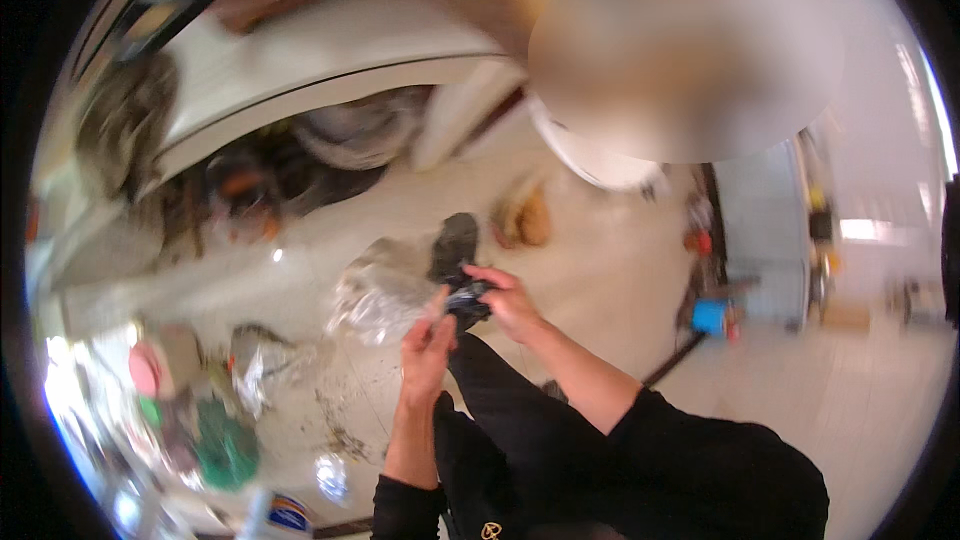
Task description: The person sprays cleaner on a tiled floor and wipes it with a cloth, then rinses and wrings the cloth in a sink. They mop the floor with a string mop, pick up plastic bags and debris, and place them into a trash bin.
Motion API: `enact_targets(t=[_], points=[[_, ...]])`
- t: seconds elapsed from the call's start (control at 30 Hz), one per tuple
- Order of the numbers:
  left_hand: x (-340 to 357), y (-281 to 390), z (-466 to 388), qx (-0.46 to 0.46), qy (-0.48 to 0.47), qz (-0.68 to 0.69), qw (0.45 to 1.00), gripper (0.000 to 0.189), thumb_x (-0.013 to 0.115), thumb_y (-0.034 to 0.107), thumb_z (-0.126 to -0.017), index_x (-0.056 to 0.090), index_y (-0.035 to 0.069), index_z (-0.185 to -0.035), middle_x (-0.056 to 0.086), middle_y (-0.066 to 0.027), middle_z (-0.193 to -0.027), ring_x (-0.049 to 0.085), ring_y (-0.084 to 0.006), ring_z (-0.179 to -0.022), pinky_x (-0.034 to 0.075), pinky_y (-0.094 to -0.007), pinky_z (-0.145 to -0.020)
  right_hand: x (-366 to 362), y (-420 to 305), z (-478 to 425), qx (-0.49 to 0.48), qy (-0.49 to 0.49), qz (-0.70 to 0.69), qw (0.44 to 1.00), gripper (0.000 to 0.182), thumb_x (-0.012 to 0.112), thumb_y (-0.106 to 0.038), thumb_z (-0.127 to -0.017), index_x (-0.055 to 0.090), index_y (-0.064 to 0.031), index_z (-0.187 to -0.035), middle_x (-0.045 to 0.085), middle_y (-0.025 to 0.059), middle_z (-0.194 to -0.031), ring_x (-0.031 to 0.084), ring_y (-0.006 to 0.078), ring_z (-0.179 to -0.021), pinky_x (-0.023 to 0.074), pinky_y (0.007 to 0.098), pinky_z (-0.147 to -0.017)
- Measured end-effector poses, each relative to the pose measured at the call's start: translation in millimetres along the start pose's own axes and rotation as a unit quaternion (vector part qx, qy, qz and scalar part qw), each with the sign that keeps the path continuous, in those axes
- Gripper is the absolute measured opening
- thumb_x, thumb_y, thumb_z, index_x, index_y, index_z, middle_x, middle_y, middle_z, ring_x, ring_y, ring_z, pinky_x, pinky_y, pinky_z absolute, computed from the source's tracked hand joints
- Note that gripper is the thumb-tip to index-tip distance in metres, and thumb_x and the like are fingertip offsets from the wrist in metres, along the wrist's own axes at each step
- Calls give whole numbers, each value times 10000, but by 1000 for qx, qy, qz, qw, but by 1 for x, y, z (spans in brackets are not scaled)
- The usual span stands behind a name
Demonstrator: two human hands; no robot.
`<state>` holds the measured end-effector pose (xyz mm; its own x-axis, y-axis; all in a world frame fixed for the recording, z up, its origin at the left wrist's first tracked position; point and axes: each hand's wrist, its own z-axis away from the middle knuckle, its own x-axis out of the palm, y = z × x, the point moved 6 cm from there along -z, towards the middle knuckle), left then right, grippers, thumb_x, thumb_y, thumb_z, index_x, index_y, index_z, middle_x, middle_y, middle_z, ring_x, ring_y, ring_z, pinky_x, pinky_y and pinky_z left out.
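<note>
Above my dark shoe (454,244), both hands meet at a small black, shiny item (468,300), perhaps crumpled plastic; blur hides what exactly it is. My left hand (427,349) pinches its near left side with the fingertips. From the right, my right hand (511,301) grips it between thumb and fingers, with the index finger stretched forward. A clear plastic bag (379,289) with pale contents lies on the floor just left of the shoe.
A tan and brown item (525,216) lies on the floor ahead. Dark debris (341,431) is scattered at left, near a green bag (225,446) and a container with a pink lid (146,369). A counter edge (322,79) crosses ahead; a blue container (709,316) stands right.
</note>
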<state>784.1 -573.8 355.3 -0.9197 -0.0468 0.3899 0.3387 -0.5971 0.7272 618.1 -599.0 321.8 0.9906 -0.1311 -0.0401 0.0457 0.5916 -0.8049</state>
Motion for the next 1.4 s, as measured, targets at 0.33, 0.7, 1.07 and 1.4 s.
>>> enact_targets(t=[0.33,0.7,1.07,1.4], points=[[88,0,137,-40,-134,-173,975,477,568,100,-877,447,30,-1333,577,-30,-921,520,-102,-717,438,-254,-677,8,39,157,47,-217,-340,914,194,435,-7,-811,539,-54,-967,546,70,-744,550,145,-532,442,255,-413],[242,-53,249,-184,-279,-93,938,304,557,5,-848,487,-48,-1139,565,-173,-1118,596,-229,-911,466,-357,-829,-108,63,225,-161,-154,-422,879,468,564,-331,-854,496,-28,-1204,560,98,-1131,544,164,-1013,451,295,-858],[468,-119,280,-283,-353,-124,883,587,467,40,-894,229,61,-1430,494,-181,-1253,514,-256,-1101,381,-386,-985,-348,89,244,-161,135,-6,978,428,670,-254,-599,597,-47,-966,623,186,-896,619,322,-846,484,394,-715],[647,-252,292,-333,-449,-121,820,623,486,70,-876,202,128,-1428,506,-121,-1176,470,-275,-1135,334,-407,-1039,-580,132,394,-195,506,-149,827,510,631,-176,-736,500,-12,-1201,576,182,-1160,562,308,-1078,440,367,-922]])
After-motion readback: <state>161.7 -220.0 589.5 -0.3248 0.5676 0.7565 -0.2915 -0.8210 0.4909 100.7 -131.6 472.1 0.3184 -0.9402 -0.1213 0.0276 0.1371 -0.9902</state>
